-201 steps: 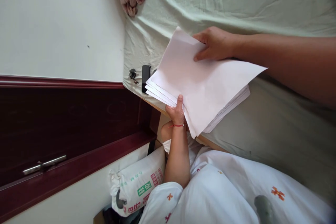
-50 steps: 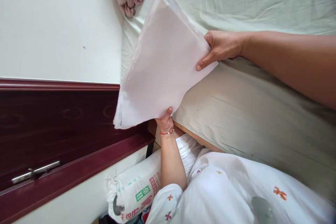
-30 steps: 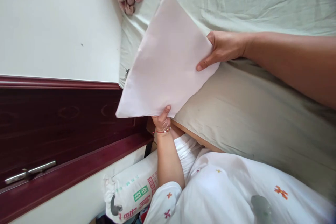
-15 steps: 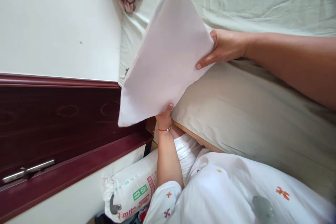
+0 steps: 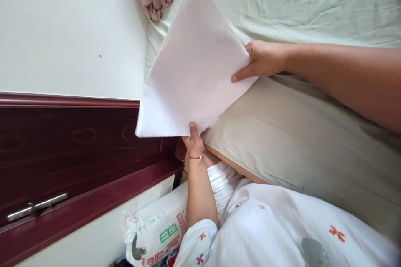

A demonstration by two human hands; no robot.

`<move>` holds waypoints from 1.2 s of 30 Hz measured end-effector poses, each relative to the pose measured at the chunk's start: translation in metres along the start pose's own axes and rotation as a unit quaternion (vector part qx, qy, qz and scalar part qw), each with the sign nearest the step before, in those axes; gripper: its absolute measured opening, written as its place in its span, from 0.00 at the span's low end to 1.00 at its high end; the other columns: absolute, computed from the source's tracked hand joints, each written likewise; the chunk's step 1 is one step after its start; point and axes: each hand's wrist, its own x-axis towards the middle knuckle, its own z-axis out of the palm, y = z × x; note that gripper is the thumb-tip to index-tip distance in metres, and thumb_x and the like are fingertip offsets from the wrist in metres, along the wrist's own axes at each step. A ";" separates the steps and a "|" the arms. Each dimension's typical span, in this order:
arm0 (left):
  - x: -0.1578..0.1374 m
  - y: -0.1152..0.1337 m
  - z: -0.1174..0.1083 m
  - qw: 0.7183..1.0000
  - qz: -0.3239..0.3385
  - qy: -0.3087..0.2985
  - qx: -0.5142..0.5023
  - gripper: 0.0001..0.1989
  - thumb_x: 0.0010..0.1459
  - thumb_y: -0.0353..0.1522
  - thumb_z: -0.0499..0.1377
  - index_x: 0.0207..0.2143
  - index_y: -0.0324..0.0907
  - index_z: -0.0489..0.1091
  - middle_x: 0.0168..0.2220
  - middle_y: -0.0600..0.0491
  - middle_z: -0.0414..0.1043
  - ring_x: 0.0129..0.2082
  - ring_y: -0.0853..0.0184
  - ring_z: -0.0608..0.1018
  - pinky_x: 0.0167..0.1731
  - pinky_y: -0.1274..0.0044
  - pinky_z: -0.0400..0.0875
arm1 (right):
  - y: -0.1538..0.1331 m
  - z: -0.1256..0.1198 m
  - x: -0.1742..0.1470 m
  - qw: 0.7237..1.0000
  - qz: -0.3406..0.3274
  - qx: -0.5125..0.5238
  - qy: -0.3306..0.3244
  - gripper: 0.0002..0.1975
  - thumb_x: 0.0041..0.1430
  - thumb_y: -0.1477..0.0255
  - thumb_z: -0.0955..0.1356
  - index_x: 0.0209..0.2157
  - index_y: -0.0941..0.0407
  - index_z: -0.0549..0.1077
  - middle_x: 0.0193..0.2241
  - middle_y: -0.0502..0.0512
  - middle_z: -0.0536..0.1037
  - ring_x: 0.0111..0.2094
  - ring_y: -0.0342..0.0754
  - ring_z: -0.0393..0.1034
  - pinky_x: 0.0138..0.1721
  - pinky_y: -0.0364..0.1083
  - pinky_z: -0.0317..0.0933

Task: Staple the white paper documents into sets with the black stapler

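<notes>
2 edges of white paper (image 5: 194, 66) were pinched. Our left hand (image 5: 194, 144) gripped the lower, our right hand (image 5: 265, 59) the right.

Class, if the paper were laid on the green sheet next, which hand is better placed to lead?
Probably the right hand: it grips the paper with the green sheet showing above and below that hand, while the left hand grips the lower edge, just past the sheet's edge in this view.
</notes>
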 end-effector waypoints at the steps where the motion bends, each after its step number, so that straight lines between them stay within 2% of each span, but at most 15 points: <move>1: -0.002 0.005 0.001 1.000 -0.007 -0.001 -0.005 0.33 0.53 0.59 0.68 0.44 0.41 0.75 0.39 0.48 0.82 0.34 0.61 0.86 0.30 0.71 0.84 | 0.000 -0.001 0.000 1.000 0.009 -0.003 0.000 0.18 0.52 0.56 0.80 0.36 0.56 0.81 0.35 0.54 0.82 0.41 0.55 0.77 0.50 0.54 0.73; 2: -0.003 0.010 0.001 1.000 -0.010 0.003 -0.008 0.32 0.53 0.59 0.68 0.39 0.40 0.74 0.34 0.50 0.81 0.24 0.65 0.83 0.21 0.75 0.78 | 0.001 -0.002 0.001 1.000 0.017 -0.001 0.000 0.18 0.51 0.57 0.80 0.34 0.56 0.80 0.32 0.53 0.81 0.39 0.55 0.76 0.48 0.54 0.73; 4: -0.005 0.020 -0.002 1.000 -0.013 0.009 -0.007 0.31 0.52 0.59 0.70 0.33 0.39 0.72 0.26 0.54 0.76 0.15 0.72 0.75 0.11 0.81 0.65 | 0.002 -0.004 0.002 0.999 0.015 0.030 -0.010 0.18 0.50 0.58 0.81 0.33 0.57 0.80 0.29 0.52 0.80 0.38 0.55 0.76 0.47 0.52 0.72; 8: -0.002 0.040 -0.022 0.999 -0.037 0.025 0.011 0.31 0.46 0.57 0.73 0.34 0.40 0.72 0.24 0.58 0.73 0.13 0.76 0.70 0.09 0.84 0.57 | 0.008 -0.002 0.006 0.991 -0.047 0.114 -0.059 0.20 0.52 0.63 0.81 0.45 0.54 0.82 0.31 0.48 0.81 0.34 0.47 0.74 0.44 0.47 0.69; 11: 0.003 0.059 -0.046 0.996 -0.052 0.023 0.072 0.32 0.43 0.57 0.75 0.34 0.40 0.73 0.23 0.58 0.73 0.12 0.76 0.69 0.07 0.85 0.55 | 0.013 0.002 0.012 0.987 -0.084 0.132 -0.029 0.36 0.51 0.68 0.81 0.61 0.53 0.74 0.33 0.46 0.82 0.35 0.44 0.74 0.45 0.45 0.69; 13: 0.007 0.073 -0.064 0.991 -0.054 -0.014 0.125 0.32 0.44 0.58 0.73 0.28 0.40 0.72 0.19 0.58 0.71 0.11 0.76 0.67 0.08 0.84 0.59 | 0.018 0.003 0.016 0.979 -0.109 0.172 -0.004 0.49 0.48 0.69 0.81 0.70 0.53 0.64 0.44 0.50 0.83 0.43 0.45 0.76 0.50 0.44 0.69; 15: 0.012 0.088 -0.082 0.977 -0.080 -0.074 0.184 0.31 0.45 0.58 0.73 0.24 0.40 0.71 0.17 0.57 0.69 0.10 0.75 0.66 0.07 0.82 0.60 | 0.020 0.003 0.017 0.972 -0.130 0.198 0.002 0.55 0.47 0.68 0.82 0.73 0.52 0.59 0.57 0.54 0.79 0.56 0.47 0.74 0.57 0.43 0.68; 17: 0.017 0.101 -0.096 0.952 -0.132 -0.145 0.233 0.30 0.43 0.57 0.75 0.22 0.41 0.72 0.15 0.56 0.67 0.10 0.72 0.67 0.06 0.80 0.62 | 0.020 0.001 0.015 0.971 -0.141 0.192 -0.023 0.53 0.46 0.66 0.83 0.72 0.50 0.62 0.63 0.55 0.75 0.63 0.48 0.69 0.62 0.43 0.65; 19: 0.024 0.111 -0.100 0.925 -0.173 -0.222 0.255 0.30 0.42 0.57 0.75 0.20 0.42 0.72 0.12 0.55 0.64 0.09 0.70 0.66 0.06 0.79 0.61 | 0.015 -0.001 0.011 0.970 -0.133 0.185 -0.083 0.45 0.48 0.64 0.83 0.67 0.51 0.70 0.61 0.55 0.78 0.62 0.49 0.72 0.63 0.44 0.65; 22: 0.035 0.117 -0.084 0.875 -0.200 -0.351 0.268 0.29 0.46 0.57 0.74 0.18 0.43 0.72 0.11 0.54 0.62 0.09 0.70 0.65 0.06 0.80 0.56 | 0.003 -0.002 0.001 0.962 -0.079 0.201 -0.165 0.28 0.56 0.59 0.78 0.55 0.56 0.80 0.47 0.55 0.85 0.50 0.49 0.80 0.55 0.45 0.71; 25: 0.046 0.114 -0.049 0.819 -0.213 -0.456 0.274 0.29 0.48 0.57 0.72 0.16 0.42 0.72 0.12 0.52 0.63 0.10 0.70 0.65 0.07 0.80 0.55 | -0.007 -0.002 -0.006 0.968 -0.012 0.205 -0.147 0.21 0.57 0.56 0.77 0.43 0.58 0.84 0.38 0.54 0.86 0.42 0.47 0.82 0.49 0.43 0.72; 27: 0.053 0.109 -0.026 0.809 -0.221 -0.476 0.265 0.30 0.47 0.58 0.73 0.16 0.42 0.73 0.12 0.53 0.62 0.10 0.70 0.64 0.07 0.80 0.54 | -0.010 -0.004 -0.008 0.973 -0.011 0.172 -0.153 0.22 0.56 0.54 0.78 0.41 0.59 0.84 0.35 0.52 0.85 0.39 0.45 0.81 0.46 0.42 0.71; 30: 0.063 0.101 -0.003 0.804 -0.234 -0.487 0.248 0.30 0.46 0.57 0.73 0.16 0.42 0.73 0.12 0.53 0.62 0.10 0.72 0.62 0.08 0.80 0.52 | -0.008 -0.008 -0.004 0.973 -0.050 0.103 -0.199 0.25 0.56 0.52 0.77 0.41 0.61 0.83 0.31 0.50 0.84 0.34 0.42 0.78 0.41 0.41 0.69; 32: 0.069 0.095 0.003 0.804 -0.243 -0.487 0.240 0.29 0.45 0.56 0.74 0.17 0.42 0.73 0.12 0.53 0.63 0.10 0.72 0.63 0.08 0.81 0.52 | -0.005 -0.008 0.000 0.978 -0.051 0.061 -0.195 0.22 0.56 0.56 0.78 0.40 0.61 0.83 0.28 0.47 0.82 0.31 0.40 0.76 0.40 0.39 0.67; 36: 0.079 0.081 0.005 0.807 -0.247 -0.479 0.241 0.29 0.44 0.56 0.75 0.18 0.41 0.74 0.13 0.54 0.63 0.11 0.72 0.64 0.09 0.81 0.54 | -0.007 -0.002 0.004 0.991 -0.024 -0.011 -0.134 0.10 0.57 0.67 0.77 0.31 0.61 0.80 0.21 0.41 0.76 0.31 0.35 0.74 0.42 0.36 0.63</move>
